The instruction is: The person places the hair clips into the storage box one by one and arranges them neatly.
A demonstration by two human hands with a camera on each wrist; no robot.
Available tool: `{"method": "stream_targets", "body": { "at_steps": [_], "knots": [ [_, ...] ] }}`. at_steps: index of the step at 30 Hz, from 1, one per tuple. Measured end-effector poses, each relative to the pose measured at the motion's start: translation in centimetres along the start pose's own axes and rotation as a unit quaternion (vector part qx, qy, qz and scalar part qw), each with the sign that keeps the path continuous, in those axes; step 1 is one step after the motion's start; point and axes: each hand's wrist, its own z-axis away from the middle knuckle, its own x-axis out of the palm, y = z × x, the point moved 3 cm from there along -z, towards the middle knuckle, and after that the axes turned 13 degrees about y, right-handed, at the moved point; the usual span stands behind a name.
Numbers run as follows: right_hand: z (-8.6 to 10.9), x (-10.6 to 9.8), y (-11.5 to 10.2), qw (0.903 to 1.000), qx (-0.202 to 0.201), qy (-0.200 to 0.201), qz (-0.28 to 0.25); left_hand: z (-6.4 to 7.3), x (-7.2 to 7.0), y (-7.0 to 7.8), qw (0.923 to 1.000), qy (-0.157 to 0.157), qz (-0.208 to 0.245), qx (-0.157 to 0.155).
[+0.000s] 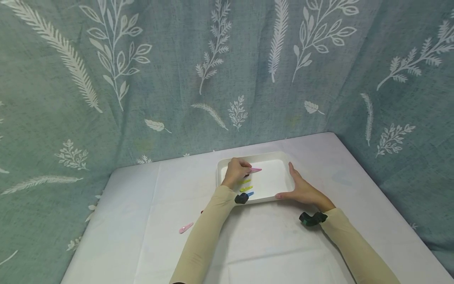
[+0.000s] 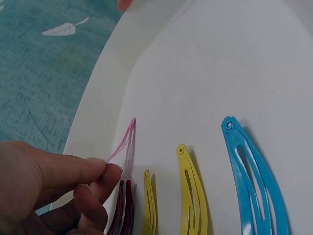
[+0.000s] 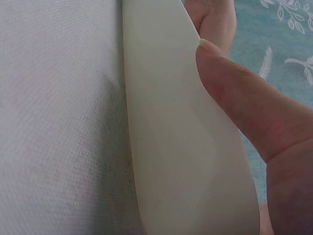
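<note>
My left hand (image 1: 235, 172) is over the left part of a white tray (image 1: 274, 179). Between thumb and fingers it pinches a pink snap hair clip (image 2: 129, 132), whose narrow end points away from the hand. Below it in the tray lies a row of clips: dark red ones (image 2: 128, 205), a small yellow clip (image 2: 149, 200), a larger yellow clip (image 2: 190, 183) and a blue clip (image 2: 254, 181). My right hand (image 1: 304, 191) holds the tray's near right corner, thumb (image 3: 244, 95) on the front rim and fingers along the right side.
Another pink hair clip (image 1: 186, 228) lies on the white-covered table (image 1: 170, 197), left of the left sleeve (image 1: 203, 232). A small red thing (image 1: 202, 212) peeks out beside that sleeve, mostly hidden. Behind the table hangs a leaf-patterned curtain (image 1: 170, 98).
</note>
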Motion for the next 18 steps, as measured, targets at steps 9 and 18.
{"method": "stream_targets", "body": {
  "at_steps": [9,18],
  "knots": [
    [0.18,-0.09,-0.20,1.0000,-0.005,0.002,0.005,-0.06,0.02,-0.02,0.9999,0.001,-0.009,-0.010],
    [0.16,-0.03,-0.19,1.0000,-0.003,0.002,0.007,-0.04,-0.02,0.18,1.0000,-0.001,-0.009,0.004]
  ]
}}
